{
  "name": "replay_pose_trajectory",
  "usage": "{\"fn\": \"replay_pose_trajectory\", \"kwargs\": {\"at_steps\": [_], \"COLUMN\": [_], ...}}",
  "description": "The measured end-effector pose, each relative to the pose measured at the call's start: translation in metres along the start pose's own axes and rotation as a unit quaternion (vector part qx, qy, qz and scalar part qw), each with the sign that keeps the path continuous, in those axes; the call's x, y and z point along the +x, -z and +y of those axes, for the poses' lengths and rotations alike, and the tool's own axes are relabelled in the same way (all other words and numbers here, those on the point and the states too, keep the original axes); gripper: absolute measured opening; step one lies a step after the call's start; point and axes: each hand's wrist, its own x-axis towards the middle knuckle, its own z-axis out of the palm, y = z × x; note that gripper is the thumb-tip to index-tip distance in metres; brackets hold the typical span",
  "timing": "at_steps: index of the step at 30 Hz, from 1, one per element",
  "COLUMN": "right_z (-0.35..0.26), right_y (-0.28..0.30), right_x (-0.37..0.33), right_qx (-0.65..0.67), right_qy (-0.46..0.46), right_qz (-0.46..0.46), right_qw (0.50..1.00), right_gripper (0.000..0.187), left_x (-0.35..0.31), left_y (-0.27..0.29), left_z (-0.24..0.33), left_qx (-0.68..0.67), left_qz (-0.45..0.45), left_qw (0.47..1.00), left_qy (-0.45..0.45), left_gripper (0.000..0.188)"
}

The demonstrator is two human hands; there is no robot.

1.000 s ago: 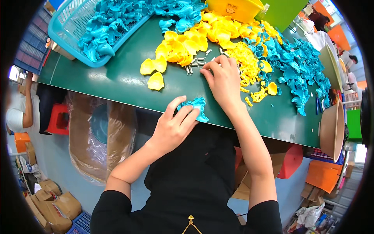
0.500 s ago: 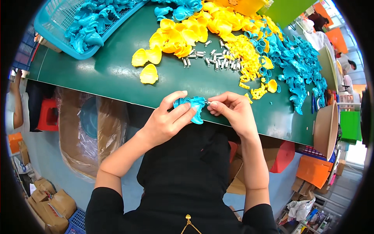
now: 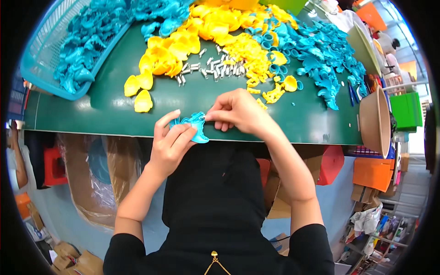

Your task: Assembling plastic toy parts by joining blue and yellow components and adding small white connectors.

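Observation:
Near the table's front edge, my left hand (image 3: 168,145) is closed round a blue moulded plastic piece (image 3: 199,128) with a wavy edge. My right hand (image 3: 238,112) reaches the piece from its right side, thumb and forefinger pinched on a tiny silvery metal part at the piece's upper right edge. The fingertips mostly hide that part, and I cannot tell whether it sits inside the piece. Beyond my hands lie loose silvery metal cylinders (image 3: 220,68), shaped like small springs. Around them are yellow curved shells (image 3: 167,52) and small yellow pieces (image 3: 247,55).
A blue plastic basket (image 3: 68,95) with blue pieces stands at the far left. More blue pieces (image 3: 325,68) are heaped at the right, by a tan tub (image 3: 376,121) at the green table's (image 3: 316,126) edge. A plastic-lined carton (image 3: 82,183) is below the table at left.
The view has shifted, so the table contents appear farther left. Both hands remain together at the blue piece, and my right wrist has turned with the fingers now more curled.

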Motion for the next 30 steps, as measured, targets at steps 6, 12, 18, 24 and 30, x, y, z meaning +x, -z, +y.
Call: {"fn": "replay_pose_trajectory", "kwargs": {"at_steps": [6, 12, 18, 24, 30], "right_z": [0.034, 0.054, 0.062, 0.053, 0.050], "right_y": [-0.013, -0.029, -0.025, -0.039, -0.037], "right_x": [-0.078, -0.112, -0.105, -0.061, -0.060], "right_qx": [-0.502, -0.445, -0.242, -0.178, -0.205], "right_qy": [0.115, 0.123, 0.221, 0.189, 0.192], "right_qz": [0.377, 0.344, 0.396, 0.387, 0.381], "right_qw": [0.770, 0.818, 0.858, 0.885, 0.881], "right_gripper": [0.042, 0.050, 0.020, 0.013, 0.012], "left_x": [0.021, 0.036, 0.040, 0.041, 0.039], "left_y": [0.009, -0.019, -0.023, -0.025, -0.022], "left_z": [0.031, 0.048, 0.052, 0.051, 0.049], "left_qx": [0.006, -0.066, -0.079, -0.060, -0.050], "left_qz": [-0.056, -0.088, -0.088, -0.080, -0.084], "left_qw": [0.998, 0.994, 0.993, 0.995, 0.995], "left_qy": [0.010, -0.011, -0.001, -0.015, -0.024], "left_gripper": [0.029, 0.024, 0.023, 0.022, 0.020]}}
